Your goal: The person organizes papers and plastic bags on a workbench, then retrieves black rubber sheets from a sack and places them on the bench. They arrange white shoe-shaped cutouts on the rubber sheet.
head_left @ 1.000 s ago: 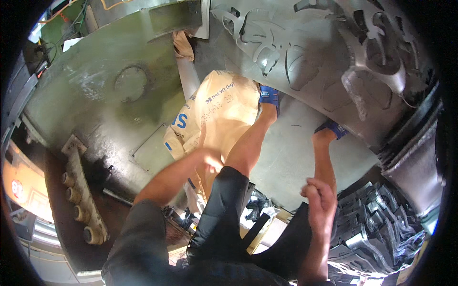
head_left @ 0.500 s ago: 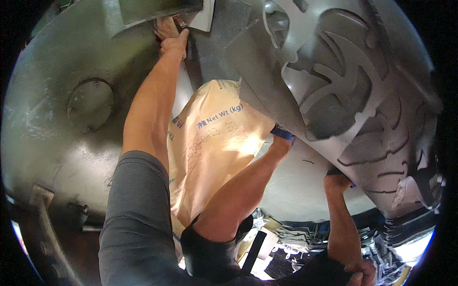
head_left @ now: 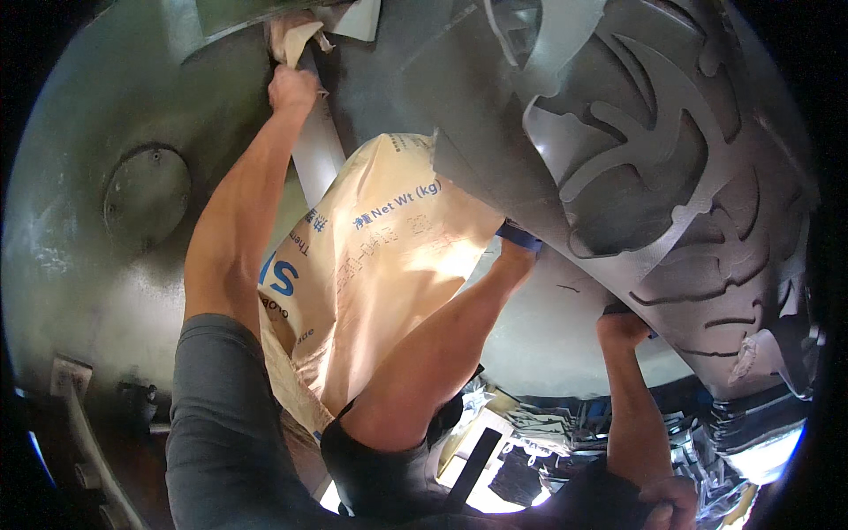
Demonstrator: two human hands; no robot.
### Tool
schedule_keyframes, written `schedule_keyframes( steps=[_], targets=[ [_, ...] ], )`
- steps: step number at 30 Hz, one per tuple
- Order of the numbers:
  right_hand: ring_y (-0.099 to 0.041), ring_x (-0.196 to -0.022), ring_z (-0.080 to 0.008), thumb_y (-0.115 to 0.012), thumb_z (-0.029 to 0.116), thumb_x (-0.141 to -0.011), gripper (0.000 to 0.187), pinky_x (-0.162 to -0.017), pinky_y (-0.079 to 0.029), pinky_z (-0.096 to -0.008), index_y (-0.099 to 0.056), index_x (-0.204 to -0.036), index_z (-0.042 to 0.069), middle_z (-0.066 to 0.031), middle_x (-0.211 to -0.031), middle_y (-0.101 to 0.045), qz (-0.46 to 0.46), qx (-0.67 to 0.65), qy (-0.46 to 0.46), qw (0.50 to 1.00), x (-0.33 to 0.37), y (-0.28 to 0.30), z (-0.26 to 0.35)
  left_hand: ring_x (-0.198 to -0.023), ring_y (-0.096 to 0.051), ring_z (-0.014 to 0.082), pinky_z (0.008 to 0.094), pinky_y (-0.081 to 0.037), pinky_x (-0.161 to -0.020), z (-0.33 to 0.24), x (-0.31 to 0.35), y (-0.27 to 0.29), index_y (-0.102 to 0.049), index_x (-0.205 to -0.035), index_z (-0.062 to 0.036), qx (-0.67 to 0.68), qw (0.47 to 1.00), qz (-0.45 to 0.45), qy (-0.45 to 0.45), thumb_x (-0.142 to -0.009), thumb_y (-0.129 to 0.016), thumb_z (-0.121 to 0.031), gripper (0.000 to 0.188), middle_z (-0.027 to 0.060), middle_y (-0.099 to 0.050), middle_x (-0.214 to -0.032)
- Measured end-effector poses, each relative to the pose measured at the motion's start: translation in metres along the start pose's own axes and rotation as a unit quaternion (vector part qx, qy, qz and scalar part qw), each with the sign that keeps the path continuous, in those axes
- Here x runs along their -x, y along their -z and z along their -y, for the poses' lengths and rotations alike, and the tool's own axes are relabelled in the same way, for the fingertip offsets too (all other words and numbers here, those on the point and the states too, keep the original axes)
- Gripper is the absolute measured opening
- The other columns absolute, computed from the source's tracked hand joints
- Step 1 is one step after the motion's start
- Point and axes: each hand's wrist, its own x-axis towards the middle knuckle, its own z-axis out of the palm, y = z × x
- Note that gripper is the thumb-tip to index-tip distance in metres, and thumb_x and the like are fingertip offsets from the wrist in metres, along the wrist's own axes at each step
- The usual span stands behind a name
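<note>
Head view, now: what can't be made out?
Left hand, head view: its back hides the palm, so whether it grips the crumpled tan piece is unclear.
Right hand, head view: partly cut off by the lower edge.
Inside of the paper sack, head view: hidden by its own walls.
Front of the left foot, head view: hidden behind the grey sheet.

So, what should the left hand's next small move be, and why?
Probably to close securely on the crumpled tan bundle before any pull: the left hand is raised right at its lower end, how firm the grip is can't be told, and the right hand is low, well away from it.
</note>
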Motion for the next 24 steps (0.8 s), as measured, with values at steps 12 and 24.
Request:
schedule_keyframes(
  steps=[12,24],
  targets=[
    [-0.071,-0.08,-0.0354,-0.064,0.028,-0.09,0.026,-0.064,-0.052,-0.0595,-0.075,-0.101,0.006,-0.0203,-0.092,-0.073,0.007,-0.003,0.002,1.0,0.001,0.003,-0.001,-0.106,-0.067,0.0474,0.0534,-0.052,-0.088,-0.006,0.048,-0.014,-0.062,-0.105,0.003,0.192,0.979,-0.072,-0.004,-0.085,-0.062,-0.01,0.024,0.031,-0.069,-0.108],
    [-0.071,-0.083,-0.0352,-0.064,0.029,-0.091,0.027,-0.068,-0.052,-0.0592,-0.075,-0.1,0.006,-0.0198,-0.092,-0.073,0.035,-0.052,-0.012,0.998,-0.05,0.193,-0.045,-0.093,-0.069,0.0274,0.0383,-0.059,-0.079,0.008,0.142,0.106,-0.06,-0.118,0.0075,0.527,0.847,-0.002,0.067,-0.092,-0.044,-0.002,0.032,0.0169,-0.067,-0.11]
  ],
)
